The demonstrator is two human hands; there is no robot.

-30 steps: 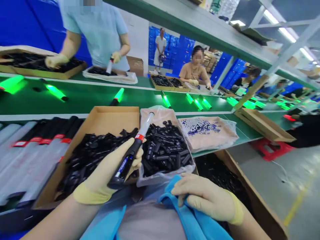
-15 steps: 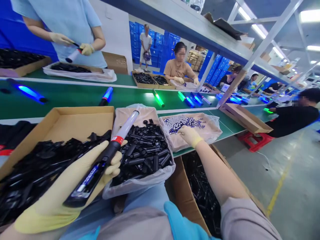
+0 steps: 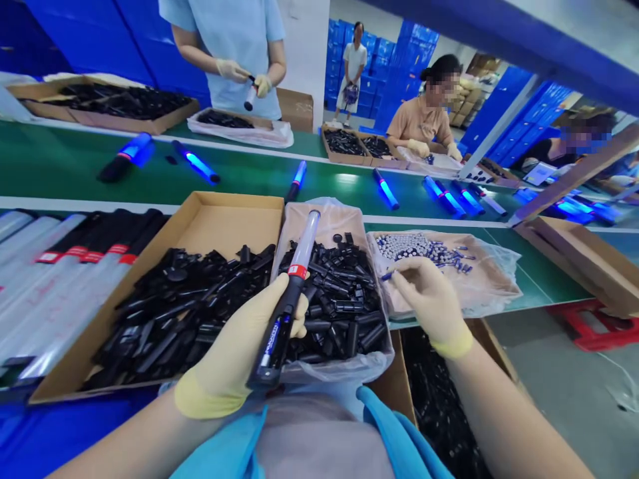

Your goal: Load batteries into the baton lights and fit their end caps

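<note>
My left hand point(image 3: 239, 346), in a yellow glove, grips a light stick point(image 3: 289, 293) by its black handle; the white tube with a red band points up and away. My right hand point(image 3: 426, 296), also gloved, pinches a small blue-ended part point(image 3: 387, 275) just in front of the bag-lined box of small silver and blue parts point(image 3: 494, 286). Below both hands sits a bag-lined box of short black tubes point(image 3: 334, 299). A larger cardboard box of black parts point(image 3: 219, 219) lies to the left.
Rows of unlit sticks point(image 3: 60, 273) lie at the far left. The green conveyor point(image 3: 74, 166) carries several blue-glowing sticks. Across it, workers stand or sit at boxes of parts. An open box of black parts point(image 3: 429, 399) stands by my right knee. An empty cardboard tray point(image 3: 574, 253) lies right.
My right hand went from the blue cloth on my lap to the box of small parts and came back pinching one. The sticks on the conveyor changed from green to blue.
</note>
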